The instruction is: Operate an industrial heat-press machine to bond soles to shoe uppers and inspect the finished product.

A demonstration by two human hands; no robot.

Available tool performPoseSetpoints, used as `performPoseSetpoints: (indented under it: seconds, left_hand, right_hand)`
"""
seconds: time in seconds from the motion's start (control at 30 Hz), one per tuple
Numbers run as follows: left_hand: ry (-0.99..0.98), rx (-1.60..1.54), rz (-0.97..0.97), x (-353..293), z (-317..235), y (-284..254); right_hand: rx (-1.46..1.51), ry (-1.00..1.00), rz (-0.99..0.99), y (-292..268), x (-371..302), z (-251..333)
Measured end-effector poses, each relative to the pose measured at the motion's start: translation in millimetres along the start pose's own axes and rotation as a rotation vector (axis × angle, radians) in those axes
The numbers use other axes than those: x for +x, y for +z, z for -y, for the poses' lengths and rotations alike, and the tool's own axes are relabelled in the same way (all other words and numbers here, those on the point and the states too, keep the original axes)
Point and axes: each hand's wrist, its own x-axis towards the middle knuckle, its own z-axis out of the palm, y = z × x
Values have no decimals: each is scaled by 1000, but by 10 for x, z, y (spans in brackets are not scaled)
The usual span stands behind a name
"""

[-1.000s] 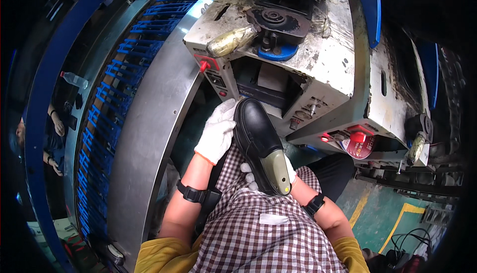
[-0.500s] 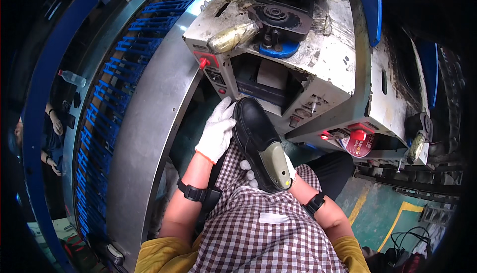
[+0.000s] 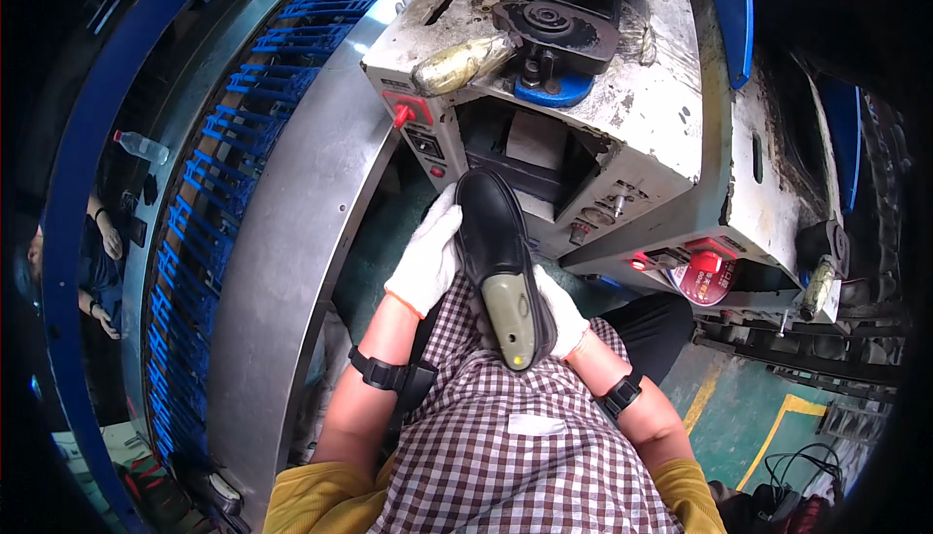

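Observation:
A black slip-on shoe (image 3: pixel 489 228) is held between my two gloved hands, above my lap, its toe pointing away from me. An olive-green shoe last (image 3: pixel 508 315) fills its opening, with a dark hole and a yellow dot near the heel end. My left hand (image 3: pixel 429 254), in a white knit glove, grips the left side of the shoe near the toe; its fingertips are partly hidden behind the shoe. On the other side, my right hand (image 3: pixel 558 312), gloved too, is closed round the heel part, its fingers mostly hidden beneath.
A worn white machine (image 3: pixel 661 136) with a red knob and a wrapped handle (image 3: pixel 465 63) stands ahead; a similar machine (image 3: pixel 777 174) is to its right. A curved metal guard (image 3: pixel 282 213) and blue-slatted conveyor (image 3: pixel 194 204) run along the left. Beyond, another person's hands (image 3: pixel 110 242) show.
The shoe has turned so its heel swings left and points more straight toward me. My right hand has come into fuller view at its right side, while my left hand stays near the toe.

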Motion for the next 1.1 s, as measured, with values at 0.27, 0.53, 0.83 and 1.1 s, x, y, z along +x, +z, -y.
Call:
performPoseSetpoints:
  seconds: [0.27,0.53,0.83,1.1]
  left_hand:
    - [-126,99,-209,-254,-58,208]
    - [-189,-65,-229,-334,-30,183]
    - [-199,-289,-209,-161,5,-2]
    - [-139,-187,-302,-146,-84,-14]
  right_hand:
    - [-716,-336,-228,415,85,-51]
    - [-993,-417,-257,498,87,-134]
    - [-577,-146,-304,649,9,-200]
    - [-652,-270,-118,514,-35,-213]
